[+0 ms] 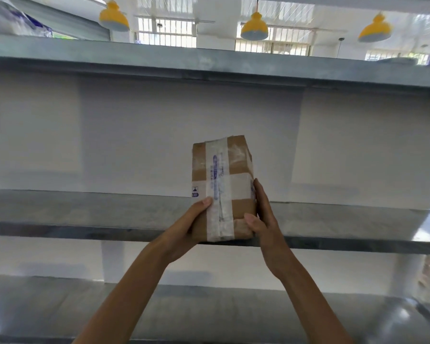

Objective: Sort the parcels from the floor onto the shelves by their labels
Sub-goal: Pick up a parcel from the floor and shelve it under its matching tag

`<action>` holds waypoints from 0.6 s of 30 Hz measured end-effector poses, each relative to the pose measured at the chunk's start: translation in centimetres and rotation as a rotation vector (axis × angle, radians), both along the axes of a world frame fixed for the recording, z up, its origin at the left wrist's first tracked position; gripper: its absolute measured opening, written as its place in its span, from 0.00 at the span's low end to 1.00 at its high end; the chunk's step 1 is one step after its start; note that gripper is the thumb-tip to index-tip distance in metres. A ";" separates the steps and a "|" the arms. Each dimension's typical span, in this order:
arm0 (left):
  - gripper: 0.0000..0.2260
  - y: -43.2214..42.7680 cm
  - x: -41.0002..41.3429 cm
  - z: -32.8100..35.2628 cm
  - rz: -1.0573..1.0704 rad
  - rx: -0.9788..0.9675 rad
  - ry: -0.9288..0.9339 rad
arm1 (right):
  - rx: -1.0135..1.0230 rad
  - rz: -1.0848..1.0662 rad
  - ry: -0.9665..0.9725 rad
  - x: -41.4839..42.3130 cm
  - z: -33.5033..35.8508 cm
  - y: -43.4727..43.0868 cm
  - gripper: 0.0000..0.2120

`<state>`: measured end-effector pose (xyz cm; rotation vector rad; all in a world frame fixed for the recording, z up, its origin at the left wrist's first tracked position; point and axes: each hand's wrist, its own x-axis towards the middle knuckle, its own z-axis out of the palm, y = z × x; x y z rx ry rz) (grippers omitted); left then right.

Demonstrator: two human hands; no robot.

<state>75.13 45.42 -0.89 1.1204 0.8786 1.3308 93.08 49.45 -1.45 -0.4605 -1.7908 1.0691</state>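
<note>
Blue print runs along the pale tape (219,180) that crosses the small brown cardboard parcel (236,150), too blurred to read. The parcel stands upright at the front edge of the grey metal middle shelf (85,212). Both grips clasp its lower end: the left hand (191,223) with its thumb on the front face, the right hand (262,219) with fingers along the right side

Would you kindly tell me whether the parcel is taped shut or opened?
Taped shut: pale tape crosses the parcel lengthwise and crosswise, with no flap lifted on the visible faces.
</note>
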 end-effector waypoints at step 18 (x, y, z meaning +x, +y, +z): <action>0.24 2.0 0.2 0.2 0.212 0.222 0.197 | 0.976 -0.684 -0.435 0.2 -1.5 -0.3 0.35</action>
